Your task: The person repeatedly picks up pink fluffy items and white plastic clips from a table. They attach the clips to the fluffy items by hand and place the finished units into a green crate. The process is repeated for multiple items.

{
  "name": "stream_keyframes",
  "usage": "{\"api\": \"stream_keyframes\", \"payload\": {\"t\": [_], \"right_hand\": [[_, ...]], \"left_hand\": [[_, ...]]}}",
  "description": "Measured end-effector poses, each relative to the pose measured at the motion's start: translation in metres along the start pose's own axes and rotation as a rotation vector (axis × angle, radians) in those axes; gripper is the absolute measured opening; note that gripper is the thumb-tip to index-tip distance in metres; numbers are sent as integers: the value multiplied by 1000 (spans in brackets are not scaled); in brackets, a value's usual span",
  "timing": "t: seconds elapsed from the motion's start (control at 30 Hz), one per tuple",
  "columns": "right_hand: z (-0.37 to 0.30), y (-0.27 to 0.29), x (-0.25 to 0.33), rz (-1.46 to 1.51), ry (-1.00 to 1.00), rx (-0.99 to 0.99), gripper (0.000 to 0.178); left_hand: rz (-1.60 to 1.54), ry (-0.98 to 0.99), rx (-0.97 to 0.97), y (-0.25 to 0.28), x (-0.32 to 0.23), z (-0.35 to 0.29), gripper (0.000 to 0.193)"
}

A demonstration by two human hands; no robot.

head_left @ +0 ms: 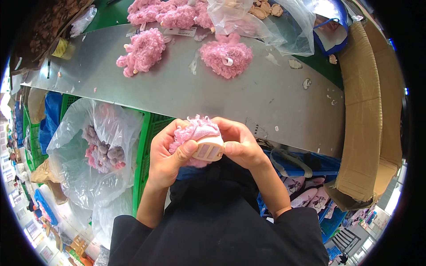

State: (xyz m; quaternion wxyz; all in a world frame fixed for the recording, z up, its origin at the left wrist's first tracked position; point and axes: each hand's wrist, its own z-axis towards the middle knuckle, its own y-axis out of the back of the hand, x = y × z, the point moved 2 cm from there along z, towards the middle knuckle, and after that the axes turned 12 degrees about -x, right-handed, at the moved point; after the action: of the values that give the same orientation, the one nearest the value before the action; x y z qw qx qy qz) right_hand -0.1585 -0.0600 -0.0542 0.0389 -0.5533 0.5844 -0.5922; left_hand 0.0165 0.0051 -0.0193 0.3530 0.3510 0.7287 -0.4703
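Your left hand (168, 155) and right hand (239, 144) together hold the plush (188, 133) and the disc (207, 150); the disc lies at the plush's lower right, touching both 2.

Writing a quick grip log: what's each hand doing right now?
Left hand: closed, holding the pink fluffy piece, thumb on its beige part.
Right hand: closed on the same piece's other side, thumb at the beige part's edge.

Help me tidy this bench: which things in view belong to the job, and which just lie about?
Likely in the job:
pink curly plush piece and beige plastic part, in left hand and right hand
other pink plush

Likely just lying about:
pale scraps
cardboard box
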Motion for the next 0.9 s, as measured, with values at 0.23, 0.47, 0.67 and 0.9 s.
{"api": "stream_keyframes", "payload": {"t": [0.23, 0.47, 0.67, 0.9], "right_hand": [[6, 4, -8, -50, -43, 58, 80], [-3, -9, -7, -85, 97, 10, 70], [-14, -20, -3, -253, 261, -84, 62], [-18, -25, 3, -320, 543, -52, 44]], "left_hand": [[72, -193, -44, -4, 5, -1, 21], [223, -318, -85, -15, -1, -1, 19], [192, -394, 10, -14, 1, 0, 17], [77, -271, 194, -6, -1, 1, 30]]}}
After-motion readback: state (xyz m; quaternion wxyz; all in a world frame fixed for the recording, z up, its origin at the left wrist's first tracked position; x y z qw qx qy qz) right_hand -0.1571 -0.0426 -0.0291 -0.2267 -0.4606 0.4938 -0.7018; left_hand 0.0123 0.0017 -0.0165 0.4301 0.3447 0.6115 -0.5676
